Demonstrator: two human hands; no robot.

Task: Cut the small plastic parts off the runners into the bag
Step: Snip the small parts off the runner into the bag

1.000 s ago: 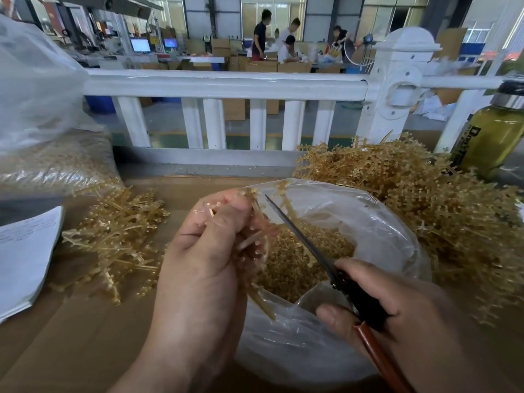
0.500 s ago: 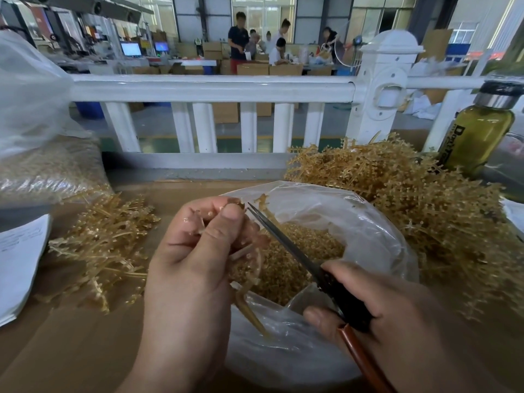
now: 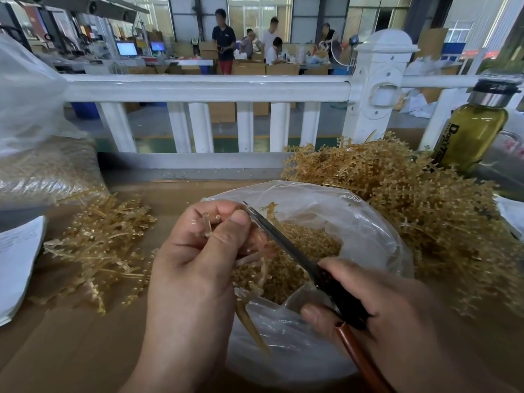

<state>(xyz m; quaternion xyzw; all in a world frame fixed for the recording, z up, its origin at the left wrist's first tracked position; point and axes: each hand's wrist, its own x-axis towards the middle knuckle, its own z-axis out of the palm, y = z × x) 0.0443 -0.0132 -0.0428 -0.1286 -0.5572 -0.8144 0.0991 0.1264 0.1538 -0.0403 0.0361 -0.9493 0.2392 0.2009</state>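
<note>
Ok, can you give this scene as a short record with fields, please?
left hand: pinches runner over bag
right hand: grips scissors, blade tip near runner
bag: open, holds cut parts
runner piles: big pile right of bag, small pile left
other: bottle far right, paper far left

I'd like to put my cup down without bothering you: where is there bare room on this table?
Bare cardboard lies near left, between the paper, the small runner pile and the left hand. A narrow strip runs below the railing, behind the bag. The right is crowded: big pile, bottle.
</note>
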